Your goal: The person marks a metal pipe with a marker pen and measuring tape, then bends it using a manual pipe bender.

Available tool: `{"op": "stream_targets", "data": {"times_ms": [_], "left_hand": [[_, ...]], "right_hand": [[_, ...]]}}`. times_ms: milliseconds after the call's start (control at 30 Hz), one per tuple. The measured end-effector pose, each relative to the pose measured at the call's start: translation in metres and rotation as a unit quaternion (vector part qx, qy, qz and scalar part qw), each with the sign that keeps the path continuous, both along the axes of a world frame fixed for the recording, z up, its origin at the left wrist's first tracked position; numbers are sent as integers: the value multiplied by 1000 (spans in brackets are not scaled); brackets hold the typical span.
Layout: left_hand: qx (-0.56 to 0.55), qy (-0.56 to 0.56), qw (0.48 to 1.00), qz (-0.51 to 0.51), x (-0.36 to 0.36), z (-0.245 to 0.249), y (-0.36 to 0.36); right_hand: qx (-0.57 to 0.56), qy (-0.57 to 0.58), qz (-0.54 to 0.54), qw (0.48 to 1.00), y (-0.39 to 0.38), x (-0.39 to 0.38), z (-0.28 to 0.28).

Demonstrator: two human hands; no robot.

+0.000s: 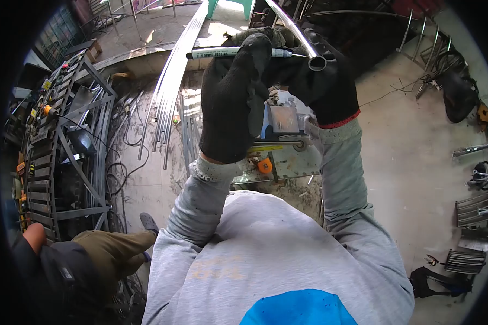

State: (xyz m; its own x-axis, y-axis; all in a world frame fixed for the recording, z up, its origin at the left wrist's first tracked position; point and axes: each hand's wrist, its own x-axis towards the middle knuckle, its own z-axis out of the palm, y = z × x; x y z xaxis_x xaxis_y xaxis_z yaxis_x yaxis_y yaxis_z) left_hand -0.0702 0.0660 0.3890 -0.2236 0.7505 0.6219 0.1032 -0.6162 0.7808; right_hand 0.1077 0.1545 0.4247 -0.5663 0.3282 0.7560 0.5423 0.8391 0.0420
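Black work gloves cover both of my hands. On the left of the pair, my left hand (236,92) is closed around a marker pen (216,52) with a white, printed barrel and a dark end pointing left. The pen's thin tip reaches right, close to the open end of a shiny round metal tube (298,33). My right hand (325,81) is wrapped round that tube near its end; the glove has a red cuff edge. The tube slants up and away to the top. Whether the tip touches the tube cannot be made out.
Long metal bars (173,81) lie left of my hands. A metal rack (84,157) stands at the left, with a person (108,252) below it. An orange tape measure (264,166) sits beneath my hands. Tools and metal pieces (465,261) line the right edge.
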Motion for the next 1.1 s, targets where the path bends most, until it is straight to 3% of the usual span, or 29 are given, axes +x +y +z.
{"op": "stream_targets", "data": {"times_ms": [67,100,167,233,300,333,367,433,500,567,600,633,733,800,833,867,900,933,967,1033,1067,1100], "left_hand": [[-21,4,1000,6,3,-11,-2],[-55,-135,986,-81,4,-17,-4],[-117,-399,878,-239,4,-31,-9],[-133,-352,895,-238,2,-42,-11],[-96,-365,886,-269,3,-42,-15],[-116,-326,903,-255,0,-42,-18],[-123,-326,902,-255,0,-40,-22],[-80,-211,961,-160,-1,-38,-30],[-123,-243,941,-201,-3,-43,-32],[-166,-274,917,-237,-4,-54,-33],[-120,-75,983,-115,-4,-65,-33],[-65,130,989,12,-3,-68,-34],[-112,51,990,-63,-1,-56,-47],[-65,94,993,-42,-3,-64,-47],[-13,132,991,-20,-3,-66,-47],[-19,137,990,-24,-2,-66,-49],[-124,-11,987,-103,0,-57,-51],[-226,-159,945,-175,2,-52,-53],[-234,-154,944,-175,4,-54,-54],[-269,-142,940,-154,6,-59,-57],[-276,-136,939,-153,7,-60,-58],[-285,-133,936,-157,8,-61,-57]], "right_hand": [[-48,-43,-29,997,-6,8,-16],[-57,-52,-30,997,-13,6,-16],[-93,27,46,994,-26,-3,-12],[-130,43,42,990,-22,0,-34],[95,-77,14,992,-19,3,-46],[88,-77,10,993,-23,3,-47],[47,-59,29,997,-27,2,-47],[3,-37,46,998,-41,-5,-47],[-260,123,38,957,-58,-12,-49],[-270,125,36,954,-60,-12,-55],[-275,125,34,953,-61,-12,-59],[-278,129,33,951,-60,-10,-71],[-250,99,22,963,-60,-7,-100],[-428,277,110,853,-72,-12,-105],[-432,283,107,850,-78,-15,-104],[-480,323,109,808,-84,-18,-103],[-525,361,112,762,-88,-18,-104],[-504,355,140,774,-87,-16,-115],[-508,362,138,769,-87,-16,-122],[-601,471,182,620,-89,-19,-132],[-540,410,165,717,-94,-16,-132],[-543,416,165,710,-94,-18,-138]]}}
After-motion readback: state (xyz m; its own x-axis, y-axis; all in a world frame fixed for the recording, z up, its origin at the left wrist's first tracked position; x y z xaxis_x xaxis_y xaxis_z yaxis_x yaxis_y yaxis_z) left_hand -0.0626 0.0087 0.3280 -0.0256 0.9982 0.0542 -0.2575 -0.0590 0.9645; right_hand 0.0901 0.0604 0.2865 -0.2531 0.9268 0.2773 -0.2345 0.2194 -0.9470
